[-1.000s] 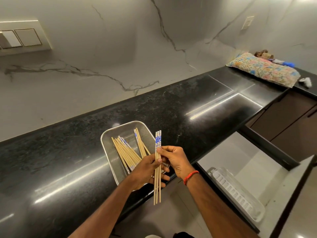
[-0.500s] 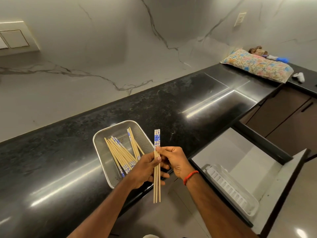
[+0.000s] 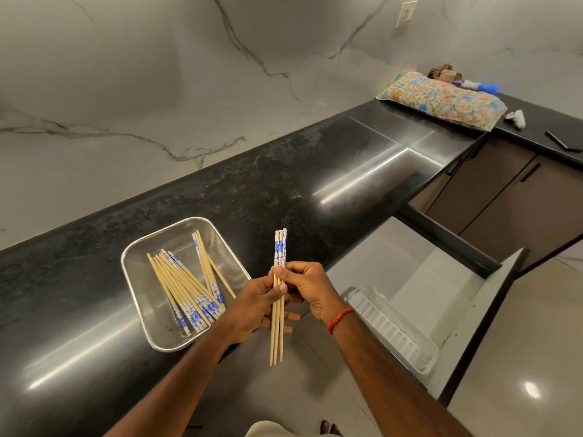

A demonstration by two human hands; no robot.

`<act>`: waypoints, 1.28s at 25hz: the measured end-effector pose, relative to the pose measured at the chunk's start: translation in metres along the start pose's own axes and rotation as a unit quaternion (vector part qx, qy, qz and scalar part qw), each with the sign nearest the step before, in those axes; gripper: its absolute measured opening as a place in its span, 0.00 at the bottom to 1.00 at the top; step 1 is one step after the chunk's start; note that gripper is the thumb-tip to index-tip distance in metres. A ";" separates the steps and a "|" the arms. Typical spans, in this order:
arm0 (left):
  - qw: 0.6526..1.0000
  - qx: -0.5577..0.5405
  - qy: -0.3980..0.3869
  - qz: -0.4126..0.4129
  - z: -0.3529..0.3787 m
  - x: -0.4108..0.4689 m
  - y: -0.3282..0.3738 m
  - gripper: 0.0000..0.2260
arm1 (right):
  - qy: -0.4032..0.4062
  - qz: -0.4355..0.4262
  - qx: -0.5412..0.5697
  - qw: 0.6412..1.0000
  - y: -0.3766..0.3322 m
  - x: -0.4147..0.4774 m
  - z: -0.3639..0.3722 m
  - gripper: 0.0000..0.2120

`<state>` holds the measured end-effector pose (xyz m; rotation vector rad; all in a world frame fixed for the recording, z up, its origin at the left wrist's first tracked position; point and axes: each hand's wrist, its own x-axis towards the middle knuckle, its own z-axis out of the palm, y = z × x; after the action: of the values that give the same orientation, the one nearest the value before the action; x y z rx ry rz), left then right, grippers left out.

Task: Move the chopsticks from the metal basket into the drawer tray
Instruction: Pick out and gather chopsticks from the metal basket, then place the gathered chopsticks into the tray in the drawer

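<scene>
At the black counter (image 3: 284, 190), your left hand (image 3: 252, 305) and right hand (image 3: 310, 287) still pinch what looks like three chopsticks (image 3: 280, 250) upright, just right of the metal basket (image 3: 142, 298); the drawer tray (image 3: 394, 335) farther right waits.

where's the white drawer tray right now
Head view, lower right: the white drawer tray lies inside the open drawer below the black counter's edge, just right of the right hand gripping the held chopsticks.
</scene>
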<state>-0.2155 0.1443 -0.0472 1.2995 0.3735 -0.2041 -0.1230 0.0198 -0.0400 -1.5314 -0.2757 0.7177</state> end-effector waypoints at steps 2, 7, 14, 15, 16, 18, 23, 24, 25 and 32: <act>1.000 0.014 -0.011 -0.014 0.014 0.008 -0.005 0.17 | 0.026 0.004 -0.005 1.000 0.001 0.000 -0.020 0.09; 0.999 0.039 -0.006 -0.037 0.053 0.031 -0.018 0.10 | 0.032 0.014 -0.029 0.999 0.007 -0.005 -0.069 0.08; 0.999 0.010 0.017 -0.050 0.107 0.065 -0.040 0.10 | 0.009 0.046 -0.042 0.998 0.019 -0.014 -0.126 0.13; 0.998 0.003 0.016 -0.053 0.114 0.068 -0.045 0.11 | 0.011 0.048 -0.035 0.998 0.019 -0.014 -0.134 0.13; 0.998 0.000 0.013 -0.060 0.120 0.071 -0.050 0.12 | 0.015 0.049 -0.026 0.998 0.020 -0.012 -0.142 0.12; 0.997 0.012 0.005 -0.073 0.128 0.075 -0.062 0.15 | 0.022 0.053 -0.009 0.998 0.021 -0.007 -0.160 0.12; 0.995 0.041 -0.012 -0.090 0.139 0.079 -0.091 0.18 | 0.039 0.065 -0.040 0.996 0.024 0.003 -0.209 0.11; 0.994 0.046 -0.005 -0.096 0.141 0.081 -0.093 0.20 | 0.047 0.067 -0.049 0.995 0.027 0.006 -0.219 0.11; 0.993 0.048 0.006 -0.105 0.143 0.083 -0.094 0.22 | 0.054 0.070 -0.065 0.994 0.031 0.009 -0.228 0.11; 0.990 0.044 0.058 -0.123 0.156 0.101 -0.100 0.14 | 0.047 0.099 -0.320 0.941 0.088 0.028 -0.274 0.08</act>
<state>-0.1333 -0.0260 -0.1415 1.3548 0.6304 -0.3576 0.0376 -0.1948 -0.1482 -2.2325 -0.3021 0.7482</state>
